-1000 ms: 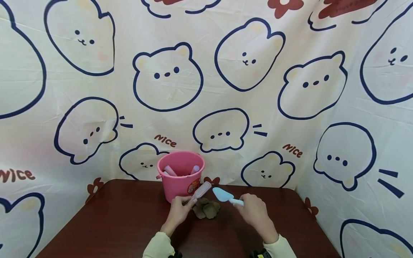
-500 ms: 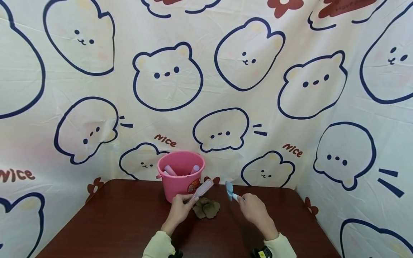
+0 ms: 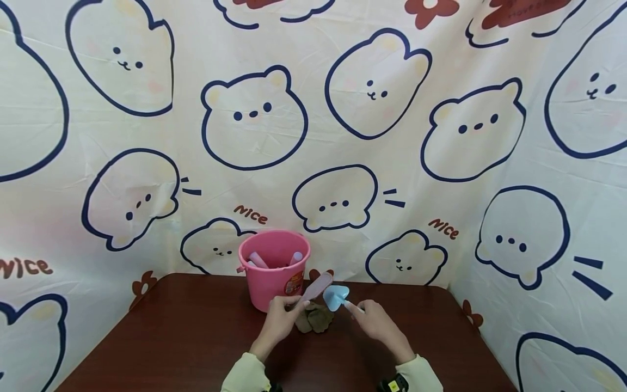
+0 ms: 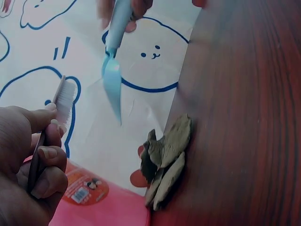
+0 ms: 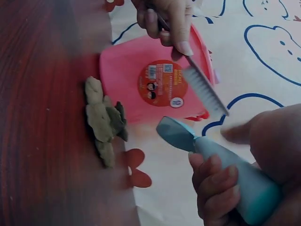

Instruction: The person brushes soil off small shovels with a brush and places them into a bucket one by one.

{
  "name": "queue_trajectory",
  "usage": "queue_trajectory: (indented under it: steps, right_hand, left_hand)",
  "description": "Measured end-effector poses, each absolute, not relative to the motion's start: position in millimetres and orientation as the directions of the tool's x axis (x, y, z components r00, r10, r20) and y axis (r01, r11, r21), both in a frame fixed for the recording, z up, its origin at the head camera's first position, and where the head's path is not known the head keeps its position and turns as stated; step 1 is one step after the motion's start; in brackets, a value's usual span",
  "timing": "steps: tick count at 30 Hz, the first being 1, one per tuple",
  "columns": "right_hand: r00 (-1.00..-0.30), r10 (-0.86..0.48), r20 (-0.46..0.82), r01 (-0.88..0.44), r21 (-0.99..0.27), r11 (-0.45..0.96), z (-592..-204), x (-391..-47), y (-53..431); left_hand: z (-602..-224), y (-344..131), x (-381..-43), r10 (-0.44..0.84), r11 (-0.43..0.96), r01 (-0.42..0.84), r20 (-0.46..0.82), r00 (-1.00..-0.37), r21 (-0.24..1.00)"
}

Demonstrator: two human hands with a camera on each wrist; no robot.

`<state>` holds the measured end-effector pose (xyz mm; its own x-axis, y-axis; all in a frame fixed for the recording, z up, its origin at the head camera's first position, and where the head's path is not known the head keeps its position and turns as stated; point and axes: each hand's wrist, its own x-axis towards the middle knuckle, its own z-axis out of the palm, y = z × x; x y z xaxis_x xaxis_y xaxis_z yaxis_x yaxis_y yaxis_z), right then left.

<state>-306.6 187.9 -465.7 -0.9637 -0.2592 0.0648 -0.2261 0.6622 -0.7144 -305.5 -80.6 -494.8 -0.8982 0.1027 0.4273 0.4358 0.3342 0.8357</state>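
My left hand [image 3: 280,322] grips a brush [image 3: 318,287] by its dark handle; white bristles [image 4: 66,101] show in the left wrist view. In my right hand [image 3: 376,321] is a small blue toy shovel [image 3: 336,297], held by its pale grip [image 5: 235,172]. The shovel's blade hangs close beside the brush head, and I cannot tell whether they touch. Below both tools a greenish-brown clump of flat clay-like pieces [image 3: 315,318] lies on the table, touched by neither hand.
Behind the left hand stands a pink bucket [image 3: 266,286] with lilac-handled things [image 3: 258,259] inside. The dark brown wooden table [image 3: 196,337] ends at a cloth [image 3: 406,207] printed with bears on the back and sides.
The shovel blade first turned edge-on and away to the right, then swung back left and down toward the brush. The left hand with the brush shifted slightly right.
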Motion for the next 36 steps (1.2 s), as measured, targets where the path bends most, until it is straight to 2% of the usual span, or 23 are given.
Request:
queue_trajectory:
  steps: [12,36]
  right_hand:
    - [-0.920,-0.368,0.138,-0.350,-0.713,0.608,-477.5,-313.5,184.3]
    - [-0.898,-0.423,0.119,-0.372,-0.718,0.589,-470.9,-311.9,185.8]
  left_hand:
    - [-492.0,-66.7,-300.9,0.153,0.303,0.410,0.381,-0.912,0.860]
    - [-509.2,-66.8,-308.1,0.143,0.294,0.412,0.386,-0.911,0.862]
